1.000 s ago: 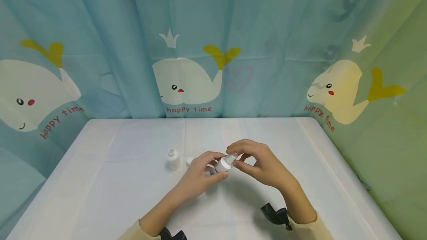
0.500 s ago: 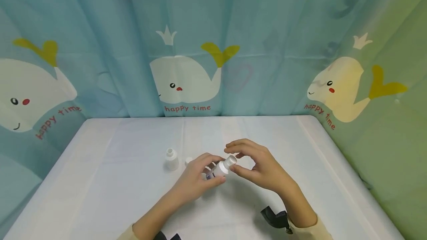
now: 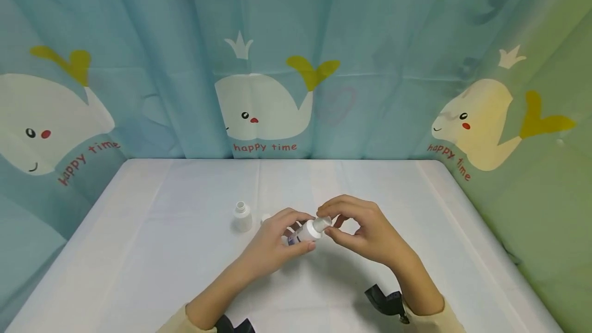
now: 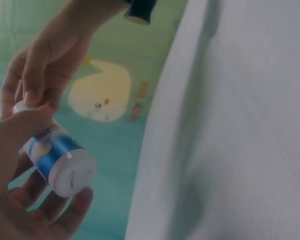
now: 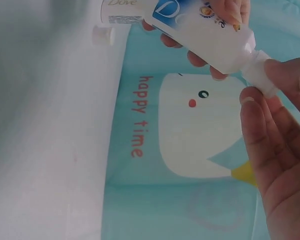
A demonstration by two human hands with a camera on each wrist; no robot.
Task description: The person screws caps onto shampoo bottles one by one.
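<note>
- Reaching in from the lower edge of the head view in beige sleeves [image 3: 435,318], with black curved mounts [image 3: 387,303] at both wrists.
- Gripping a white bottle [image 3: 302,233] in the left hand [image 3: 273,243], with the thumb along one side and the fingers curled round the other.
- Holding it raised and tilted between both hands, with its neck end pointing up toward the right hand [image 3: 365,226]; showing its base and a blue band to the left wrist camera, and part of its printed label to the right wrist camera.
- Pinching a white cap [image 3: 322,223] at the neck of that bottle between the thumb and fingers of the right hand; cannot tell how tightly screwed.
- Sharing the surface with a second white bottle [image 3: 242,218], upright and with an open neck, a little to the left of the left hand in the head view; lettered "Dove" in the right wrist view.
- Just beside that, next to a loose white cap [image 3: 265,217], mostly hidden behind the left hand in the head view.
- Working above a white-covered table [image 3: 176,271].
- Backed by a blue-green curtain [image 3: 388,19], printed with white whales [image 3: 273,107], yellow tails and red "happy time" lettering.
</note>
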